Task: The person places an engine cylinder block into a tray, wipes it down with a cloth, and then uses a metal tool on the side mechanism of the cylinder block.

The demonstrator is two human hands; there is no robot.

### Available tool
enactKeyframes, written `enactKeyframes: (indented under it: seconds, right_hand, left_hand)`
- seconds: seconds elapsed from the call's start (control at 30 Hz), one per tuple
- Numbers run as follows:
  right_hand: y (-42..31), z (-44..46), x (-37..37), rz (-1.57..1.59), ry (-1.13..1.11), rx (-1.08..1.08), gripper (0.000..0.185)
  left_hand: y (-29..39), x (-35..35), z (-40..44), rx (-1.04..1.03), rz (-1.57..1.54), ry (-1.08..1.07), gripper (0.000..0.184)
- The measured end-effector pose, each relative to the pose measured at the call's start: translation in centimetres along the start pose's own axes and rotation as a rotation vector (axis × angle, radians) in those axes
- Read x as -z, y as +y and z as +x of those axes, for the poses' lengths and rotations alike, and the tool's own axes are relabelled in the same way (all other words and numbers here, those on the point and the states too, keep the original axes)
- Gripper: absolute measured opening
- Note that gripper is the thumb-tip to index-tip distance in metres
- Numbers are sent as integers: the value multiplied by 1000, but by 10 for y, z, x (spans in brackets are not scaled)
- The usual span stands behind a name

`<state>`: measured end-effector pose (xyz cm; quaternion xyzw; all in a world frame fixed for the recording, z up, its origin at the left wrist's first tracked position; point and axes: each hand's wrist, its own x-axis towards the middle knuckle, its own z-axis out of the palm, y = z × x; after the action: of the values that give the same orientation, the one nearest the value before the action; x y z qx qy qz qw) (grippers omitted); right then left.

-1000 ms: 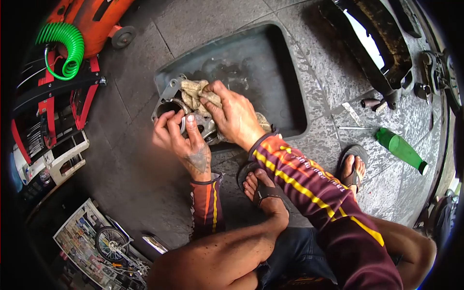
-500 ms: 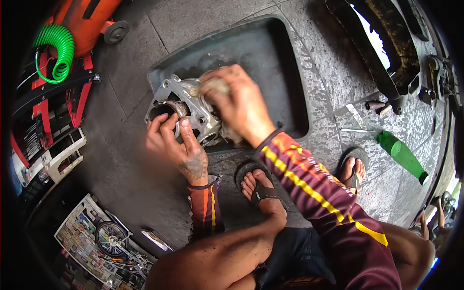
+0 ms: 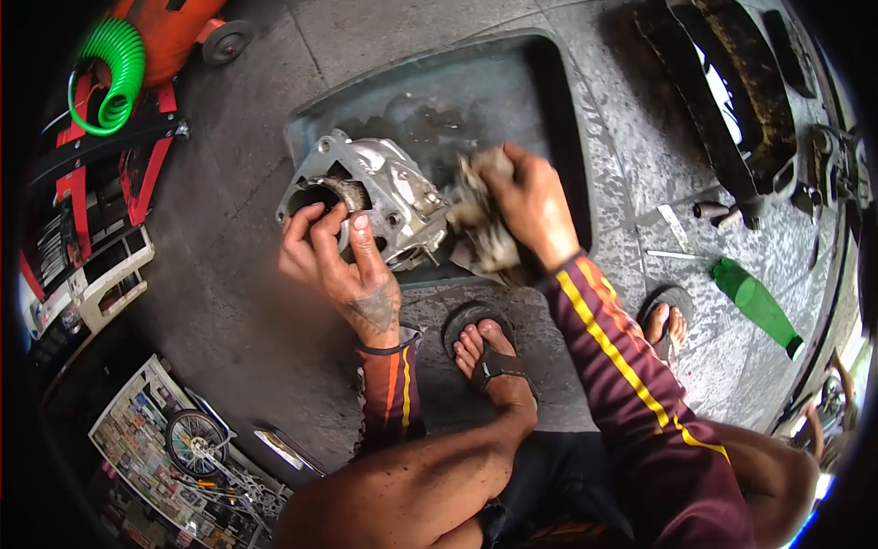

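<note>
A grey cast-metal engine casing [image 3: 393, 178] rests tilted at the near left of a dark plastic tray [image 3: 494, 91]. Its flange, with bolt holes and a round opening, faces my left side. My left hand [image 3: 343, 265] grips the near edge of this opening, fingertips at the rim and thumb against the flange. To the right of the casing, my right hand [image 3: 540, 206] is closed on a crumpled, dirty rag [image 3: 480, 220]. The rag hangs over the tray, its left edge close to the casing; whether they touch I cannot tell.
Wet patches mark the tray floor. On the tiles to the right lie a green plastic bottle [image 3: 754, 302], a thin rod [image 3: 677, 254] and small metal parts [image 3: 718, 215]. A large dark frame [image 3: 722, 91] lies beyond. A coiled green hose [image 3: 119, 78] hangs over red metalwork at the left.
My right hand has moved right with the rag, away from the casing's top, uncovering more of the casing. My left hand keeps its grip in nearly the same place.
</note>
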<state>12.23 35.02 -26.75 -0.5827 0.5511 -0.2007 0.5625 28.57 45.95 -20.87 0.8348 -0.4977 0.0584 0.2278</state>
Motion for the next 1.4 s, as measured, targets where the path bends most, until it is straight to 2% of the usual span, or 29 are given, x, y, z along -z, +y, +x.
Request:
enactKeyframes:
  seconds: [0.03,0.07,0.13,0.2,0.3,0.53,0.67,0.77,0.87,0.93,1.0,1.13,1.17,1.27,1.4]
  right_hand:
    - [-7,8,-9,187,159,77,30]
    - [-14,17,-18,266,129,99,32]
    - [-18,16,-41,80,-82,44,34]
    - [-12,11,-46,66,-56,1,35]
    - [0,0,-31,79,-140,-118,37]
    - [-1,26,-17,50,-357,83,37]
    - [-3,30,-24,9,-334,99,35]
    - [-4,17,-26,78,-256,-81,33]
    - [3,-3,-28,36,-136,-92,30]
    - [-3,-15,-12,-39,-197,-98,29]
    - [-2,-34,-8,-202,-358,12,27]
    - [-2,1,-12,39,99,-26,29]
    - [-2,13,-20,11,156,11,30]
    - [-8,20,-45,-78,-31,-30,32]
    - [-5,-3,-30,-5,-78,-80,30]
  left_hand:
    - [1,0,0,19,-23,6,29]
    - [1,-1,2,38,-41,23,29]
    - [0,-1,4,22,-30,31,30]
    - [-1,-1,3,4,2,22,31]
    - [0,0,0,22,-5,21,32]
    - [-1,-3,4,27,6,21,33]
    - [-2,-4,2,49,2,25,32]
    - [-2,-3,2,33,13,24,33]
    - [-2,-2,1,31,13,25,33]
    - [-4,-4,2,28,-6,36,34]
    - [-3,-4,0,28,-26,38,34]
    - [-2,-3,4,37,15,36,35]
    - [-3,-3,3,33,18,25,35]
    - [-1,-4,3,58,7,36,34]
    - [-2,-5,3,46,18,50,34]
